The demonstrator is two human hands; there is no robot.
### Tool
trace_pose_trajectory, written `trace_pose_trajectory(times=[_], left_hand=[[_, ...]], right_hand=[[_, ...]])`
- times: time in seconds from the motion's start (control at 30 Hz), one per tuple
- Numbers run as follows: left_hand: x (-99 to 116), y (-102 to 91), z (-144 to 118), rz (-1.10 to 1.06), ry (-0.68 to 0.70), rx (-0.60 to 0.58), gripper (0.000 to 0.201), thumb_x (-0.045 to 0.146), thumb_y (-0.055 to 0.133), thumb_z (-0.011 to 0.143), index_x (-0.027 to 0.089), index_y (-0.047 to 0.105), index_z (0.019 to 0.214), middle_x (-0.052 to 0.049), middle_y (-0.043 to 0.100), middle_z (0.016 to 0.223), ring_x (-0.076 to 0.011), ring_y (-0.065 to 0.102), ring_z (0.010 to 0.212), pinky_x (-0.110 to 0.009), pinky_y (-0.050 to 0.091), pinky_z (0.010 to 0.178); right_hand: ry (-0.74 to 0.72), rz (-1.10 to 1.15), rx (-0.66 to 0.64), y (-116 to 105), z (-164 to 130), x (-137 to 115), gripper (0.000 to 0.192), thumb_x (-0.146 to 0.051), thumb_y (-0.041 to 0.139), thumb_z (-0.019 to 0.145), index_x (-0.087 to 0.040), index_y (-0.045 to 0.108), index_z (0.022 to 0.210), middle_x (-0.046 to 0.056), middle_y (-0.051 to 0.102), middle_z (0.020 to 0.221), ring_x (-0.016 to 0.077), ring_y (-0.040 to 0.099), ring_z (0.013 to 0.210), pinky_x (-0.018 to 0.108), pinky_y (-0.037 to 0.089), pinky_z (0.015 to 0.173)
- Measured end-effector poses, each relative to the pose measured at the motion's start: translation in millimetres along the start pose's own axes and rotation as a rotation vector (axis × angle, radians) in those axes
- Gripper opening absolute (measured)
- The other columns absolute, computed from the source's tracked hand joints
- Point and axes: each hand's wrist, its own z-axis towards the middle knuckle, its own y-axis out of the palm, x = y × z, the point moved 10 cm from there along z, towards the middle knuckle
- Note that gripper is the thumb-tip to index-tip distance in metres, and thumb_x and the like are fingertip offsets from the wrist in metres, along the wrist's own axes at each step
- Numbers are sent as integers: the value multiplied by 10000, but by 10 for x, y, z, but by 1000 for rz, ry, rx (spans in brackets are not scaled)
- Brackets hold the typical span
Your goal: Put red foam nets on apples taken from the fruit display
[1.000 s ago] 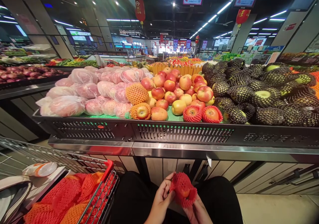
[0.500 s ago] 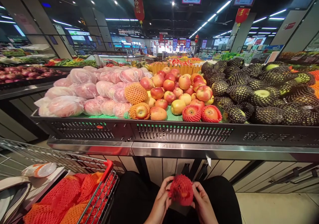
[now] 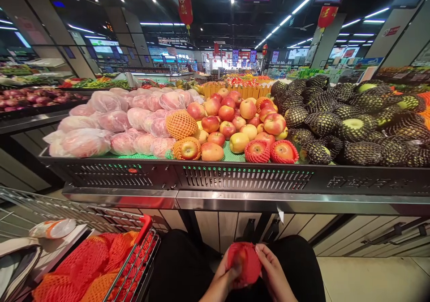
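Low in the head view, above my lap, both hands hold a red foam net (image 3: 250,262). A reddish-yellow apple (image 3: 240,258) shows dimly through its opening, blurred by motion. My left hand (image 3: 222,276) closes on the near left side, its thumb across the opening. With thumb and fingers, my right hand (image 3: 271,267) pinches the right edge of the net. Straight ahead on the stand lie loose apples (image 3: 227,129). Two apples in red nets (image 3: 257,151) sit at the front, and an apple in an orange net (image 3: 187,149) is left of them.
Left of my legs stands a shopping cart (image 3: 145,223) with a heap of red and orange foam nets (image 3: 83,257). The black display tray (image 3: 248,179) also bears bagged fruit (image 3: 114,121) at left and black-netted fruit (image 3: 356,127) at right.
My left hand has shifted its grip, its thumb now over the net's opening. My right hand has moved up slightly along the right side. The view has tilted down a little.
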Motion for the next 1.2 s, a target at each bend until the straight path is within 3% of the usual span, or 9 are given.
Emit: trace_pose_trajectory(times=[0.1,0.23,0.47,0.57,0.73,0.93,1.0,1.1,1.2], left_hand=[[126,-139,-11,-32,84,131,813,608,758,687,270,463,1366,-125,618,1277,-254,668,945,-325,496,768],[320,-151,-30,43,182,146,800,569,796,664,224,512,1328,-112,673,1134,-252,639,961,-298,472,768],[425,-49,-102,-45,211,224,676,581,820,619,192,632,1139,-105,694,1066,-272,627,1046,-359,443,959],[387,-60,-133,-141,148,269,633,566,835,609,208,647,1095,-99,707,1099,-291,609,1144,-381,430,1015],[320,-130,-147,-118,83,318,628,583,810,636,190,636,1093,-83,721,1010,-241,672,933,-302,494,788],[401,22,-81,11,168,169,697,659,730,684,166,553,1144,-25,663,775,-102,537,531,-215,362,493],[392,48,-53,60,155,139,696,681,698,704,162,529,1136,1,616,703,-84,494,496,-206,346,479],[387,40,-9,192,156,134,663,683,707,691,176,502,1066,-1,608,734,-86,497,507,-201,348,467],[409,12,14,255,203,166,614,626,770,656,184,494,981,-19,614,816,-122,561,622,-214,399,524]], right_hand=[[36,-56,-113,108,-47,19,339,-444,823,725,-176,694,889,-6,684,796,72,570,672,175,414,624],[14,-152,-268,258,-131,49,343,-366,883,652,-162,715,871,30,718,861,112,614,777,205,438,712],[-127,-151,-174,104,-124,32,300,-322,871,672,-172,618,732,-23,666,706,93,568,650,204,436,669],[-156,-116,-243,223,-175,25,258,-308,829,736,-197,600,782,-30,670,744,91,578,666,210,444,689],[-69,-146,-495,517,-207,137,369,-372,821,737,-224,619,1007,-19,688,778,123,644,705,251,490,744],[-11,-292,-402,220,-8,30,356,-401,813,737,-181,569,874,3,712,756,125,665,678,262,496,727],[-96,-461,-340,145,-36,-111,400,-426,814,725,-194,578,948,20,712,820,150,664,737,284,497,735],[-432,-811,-215,177,-246,-522,695,-420,868,648,-239,546,1236,109,650,1189,251,634,1050,364,509,869],[-748,-1033,-292,476,-580,-803,401,-321,751,813,-295,603,1185,77,618,1263,249,582,1165,378,481,983]])
